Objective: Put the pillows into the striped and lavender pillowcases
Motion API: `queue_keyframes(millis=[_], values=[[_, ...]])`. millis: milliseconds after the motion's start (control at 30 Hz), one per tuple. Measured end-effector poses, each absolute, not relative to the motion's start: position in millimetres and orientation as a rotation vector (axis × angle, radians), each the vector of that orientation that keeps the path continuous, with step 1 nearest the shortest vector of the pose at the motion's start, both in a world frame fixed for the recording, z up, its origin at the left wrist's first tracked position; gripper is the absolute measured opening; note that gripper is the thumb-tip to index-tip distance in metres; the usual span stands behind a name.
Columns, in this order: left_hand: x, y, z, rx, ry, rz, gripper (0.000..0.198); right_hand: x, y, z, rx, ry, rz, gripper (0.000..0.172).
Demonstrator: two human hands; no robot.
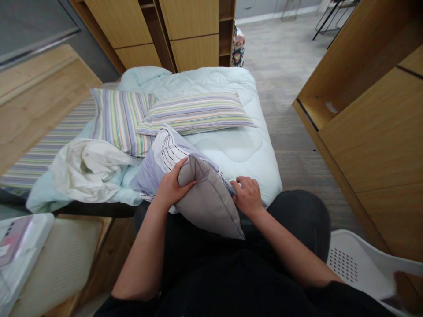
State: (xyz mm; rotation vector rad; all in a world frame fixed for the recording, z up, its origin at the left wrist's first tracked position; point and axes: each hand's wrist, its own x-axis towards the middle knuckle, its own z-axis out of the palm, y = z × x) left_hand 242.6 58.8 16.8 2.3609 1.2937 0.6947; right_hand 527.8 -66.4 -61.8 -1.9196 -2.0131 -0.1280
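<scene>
Grey pillow point(211, 204), partly in a patterned case point(168, 147), sits by the quilt point(236, 147), long visible side kinda slanting, tip aimed off it; left hand point(172, 186) clutches the upper end, right hand point(247, 194) pinches case.

White chair point(366, 268) near wooden cabinet point(380, 154)

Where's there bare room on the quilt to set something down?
Best patch: pale quilt between the crosswise striped pillow and the right hand. Another strip lies beyond that pillow. Open floor runs between quilt and wooden cabinet. Crowded: left and centre, with white cloth, second striped pillow, patterned cover and gray cushion.
</scene>
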Motion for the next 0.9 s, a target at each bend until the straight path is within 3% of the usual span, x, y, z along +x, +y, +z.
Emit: queue_keyframes(millis=[100, 233, 433, 600, 767, 900], values=[[267.6, 54.8, 10.2, 2.456, 1.223, 0.706, 0.082, 543.4, -75.9, -61.8, -2.155, -1.808, -0.006, 0.018], [303.8, 43.2, -2.8, 2.693, 0.750, 0.488, 0.045, 566.4, -61.1, -67.8, -2.360, -1.766, 0.257, 0.029], [330.5, 41.7, -16.2, 2.750, 0.486, 0.337, 0.052, 582.7, -45.7, -91.9, -2.403, -1.759, 0.389, 0.021], [288.8, 70.9, -2.2, 2.260, 0.617, 0.292, 0.025, 584.4, -58.3, -97.6, -2.433, -1.548, 0.263, 0.023], [238.3, 91.3, -17.7, 1.495, 1.025, 0.665, 0.045, 536.7, -57.7, -109.5, -2.032, -1.661, 0.756, 0.030], [230.4, 86.7, -34.8, 1.353, 1.073, 0.657, 0.047, 518.7, -37.1, -128.7, -2.289, -1.646, 0.699, 0.051]])
